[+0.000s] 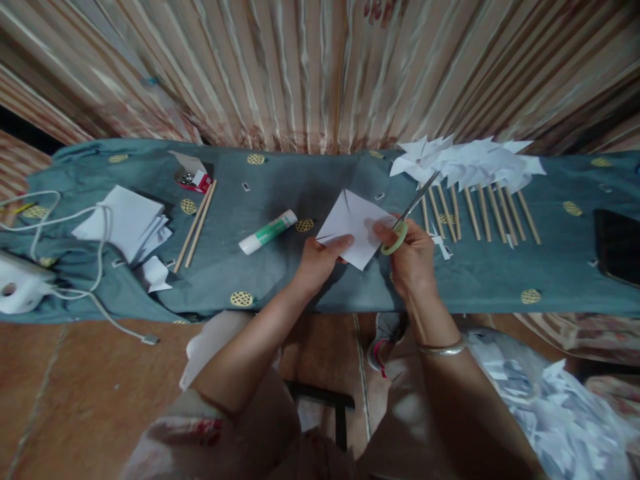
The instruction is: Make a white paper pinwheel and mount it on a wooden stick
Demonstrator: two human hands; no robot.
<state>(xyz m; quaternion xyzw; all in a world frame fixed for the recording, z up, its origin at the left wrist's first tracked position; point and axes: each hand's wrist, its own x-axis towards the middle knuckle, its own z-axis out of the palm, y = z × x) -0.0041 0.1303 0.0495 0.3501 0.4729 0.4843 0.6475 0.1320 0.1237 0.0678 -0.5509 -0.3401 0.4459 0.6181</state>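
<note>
Between my two hands is a square sheet of white paper [361,225], turned cornerwise, with slits running in from its top and left corners. My left hand [323,261] pinches its lower left side, thumb on top. My right hand [413,257] grips scissors [400,233] by their pale green handle, blades pointing up and away to the right. The right thumb also rests at the sheet's right corner. A glue stick [269,232] with a green label lies left of the paper.
Paper pinwheels [467,163] on wooden sticks [485,213] lie at the back right. Leftward are chopstick-like sticks [196,227], a small red box [193,177] of metal bits, stacked paper [125,220] and a white corded device [23,283]. A dark phone-like object [617,243] lies far right; a bag of paper scraps [555,400] sits below.
</note>
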